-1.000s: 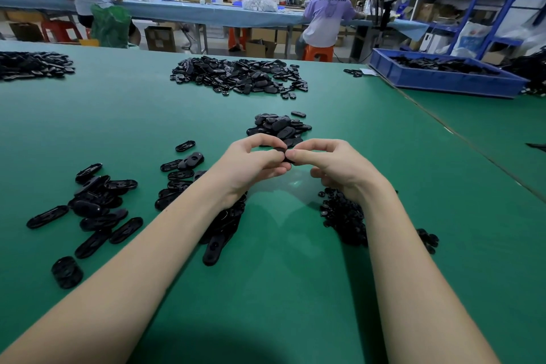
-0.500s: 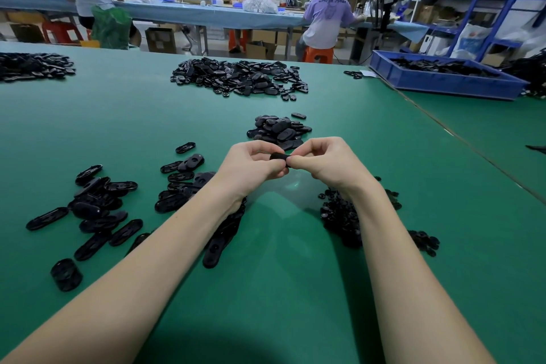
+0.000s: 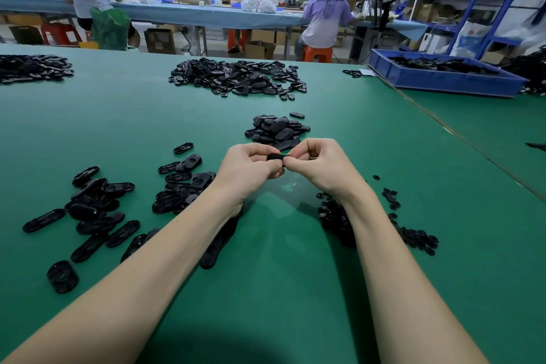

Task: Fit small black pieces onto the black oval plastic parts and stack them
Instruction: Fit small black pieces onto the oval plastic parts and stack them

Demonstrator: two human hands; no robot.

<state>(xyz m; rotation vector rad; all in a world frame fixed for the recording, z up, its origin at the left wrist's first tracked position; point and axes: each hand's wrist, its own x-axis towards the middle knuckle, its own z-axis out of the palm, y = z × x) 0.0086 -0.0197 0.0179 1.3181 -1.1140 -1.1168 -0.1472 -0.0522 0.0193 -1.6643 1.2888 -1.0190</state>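
Note:
My left hand (image 3: 251,170) and my right hand (image 3: 320,167) meet above the middle of the green table (image 3: 280,289). Together they pinch one black oval part (image 3: 274,157); only its top edge shows between the fingertips. A heap of small black pieces (image 3: 336,216) lies under my right wrist. Loose oval parts (image 3: 180,189) lie under and left of my left wrist. A small pile of oval parts (image 3: 276,130) sits just beyond my hands.
More oval parts (image 3: 94,207) are scattered at the left, with a short round stack (image 3: 62,276) near the front. A large heap (image 3: 236,77) lies farther back, another (image 3: 32,68) at far left. A blue tray (image 3: 443,80) stands back right. People work at a far table.
Both hands have lifted slightly and drawn together around the oval part. More of the part's edge shows between the fingertips now.

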